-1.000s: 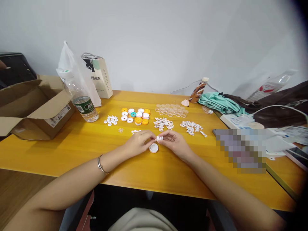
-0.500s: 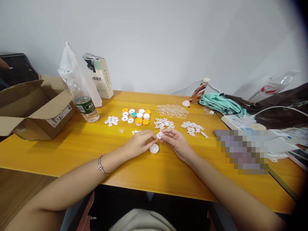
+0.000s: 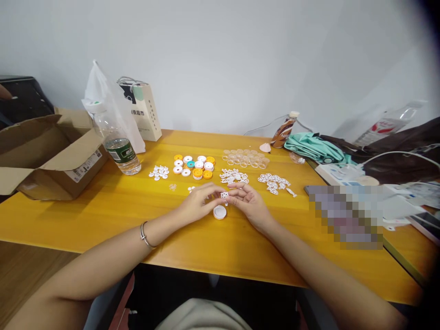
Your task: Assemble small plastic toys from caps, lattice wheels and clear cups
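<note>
Between my two hands is a small white openwork plastic piece [image 3: 224, 195]. The fingertips of my left hand [image 3: 205, 200] pinch it from the left, and my right hand [image 3: 248, 201] grips it from the right. Just below my fingertips a round white cup-shaped part [image 3: 220, 212] with an orange lower edge lies on the table. Behind my hands is a pile of white openwork pieces [image 3: 234, 176]. A second group of white cut-out pieces [image 3: 273, 182] lies further right. Small white parts [image 3: 191, 189] are partly hidden by my left hand.
Round orange, white and teal parts [image 3: 194, 167], clear rings [image 3: 245, 158] and white knobs [image 3: 158, 172] lie behind my hands. A water bottle [image 3: 118, 144] and cardboard box [image 3: 62, 169] stand left. At right are a brown bottle [image 3: 285, 129], green cloth [image 3: 316, 147] and power strip [image 3: 337, 176].
The white openwork piece has turned and moved slightly left and down between my fingertips. My left fingers have closed in on it. The round part stays where it was.
</note>
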`<state>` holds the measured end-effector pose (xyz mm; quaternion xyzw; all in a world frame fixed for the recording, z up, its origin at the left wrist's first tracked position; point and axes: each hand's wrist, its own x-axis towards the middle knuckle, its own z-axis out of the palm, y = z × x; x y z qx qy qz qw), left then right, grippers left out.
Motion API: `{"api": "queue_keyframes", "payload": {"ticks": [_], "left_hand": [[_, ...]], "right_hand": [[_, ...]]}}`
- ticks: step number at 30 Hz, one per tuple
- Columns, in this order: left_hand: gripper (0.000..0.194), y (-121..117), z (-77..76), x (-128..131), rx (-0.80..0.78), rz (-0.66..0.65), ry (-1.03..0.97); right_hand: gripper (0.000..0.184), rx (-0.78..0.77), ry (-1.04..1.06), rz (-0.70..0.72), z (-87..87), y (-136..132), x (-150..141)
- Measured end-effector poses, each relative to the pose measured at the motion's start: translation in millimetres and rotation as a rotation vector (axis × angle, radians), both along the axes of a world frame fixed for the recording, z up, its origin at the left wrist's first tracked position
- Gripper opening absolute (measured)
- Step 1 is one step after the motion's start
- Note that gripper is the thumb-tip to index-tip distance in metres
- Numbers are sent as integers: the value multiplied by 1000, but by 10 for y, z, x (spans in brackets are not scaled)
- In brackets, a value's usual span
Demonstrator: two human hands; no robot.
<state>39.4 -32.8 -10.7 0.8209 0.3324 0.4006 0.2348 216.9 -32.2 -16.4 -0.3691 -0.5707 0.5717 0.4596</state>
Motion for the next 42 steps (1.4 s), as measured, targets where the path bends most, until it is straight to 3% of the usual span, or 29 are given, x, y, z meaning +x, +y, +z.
{"api": "queue_keyframes", "payload": {"ticks": [4,8,12,16,28,42], "left_hand": [[18,18,-4,4,-10,43,-45],[16,43,-31,-12,-33,58,-39],[16,67,-71,-34,-75,35,-13],[16,76,-82,-46,-113,24,17],[17,84,-60,-32,-141,48,84],[12,62,-59,-10,19,94,223]], "right_hand": [[33,77,-66,-33,-12,17,25],[43,308,-398,-35,-62,12,61],[32,461,-650,46,-122,5,56],[22,497,-666,-6,-167,46,51],[21,489,-706,-58,-188,85,57],[22,534,-678,-37,-265,129,73]]}}
